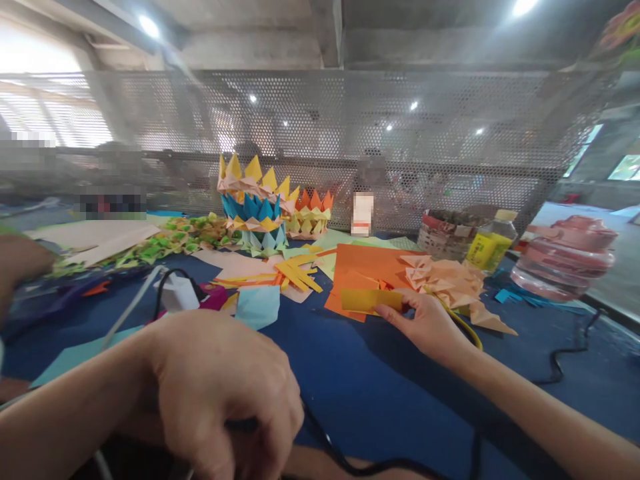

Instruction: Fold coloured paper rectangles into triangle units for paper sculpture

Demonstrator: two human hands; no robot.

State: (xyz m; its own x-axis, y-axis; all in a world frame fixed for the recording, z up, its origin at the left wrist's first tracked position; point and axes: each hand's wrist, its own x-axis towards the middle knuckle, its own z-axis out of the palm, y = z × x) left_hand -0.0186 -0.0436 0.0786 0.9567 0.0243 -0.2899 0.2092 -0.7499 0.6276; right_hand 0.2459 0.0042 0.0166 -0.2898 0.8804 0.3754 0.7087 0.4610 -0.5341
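Observation:
My right hand [425, 323] pinches the right end of a yellow paper strip [363, 301] between thumb and fingers. The strip is raised in front of orange paper sheets [367, 263] lying on the blue tabletop. Beside that hand, to the right, lies a heap of folded peach paper pieces [445, 280]. My left hand [230, 383] hangs at the near edge with its fingers bent downward. Its fingertips are hidden or cut off, so whether it holds anything is unclear. A light blue paper piece [257, 307] lies beyond it.
Folded-paper rings with pointed rims [255, 207] stand at the back. A pink bottle [565, 260], a yellow-labelled bottle [491, 243] and a basket [440, 233] are at the right. A black cable [325, 437] crosses the near edge. Another person's arm [23, 267] is at left.

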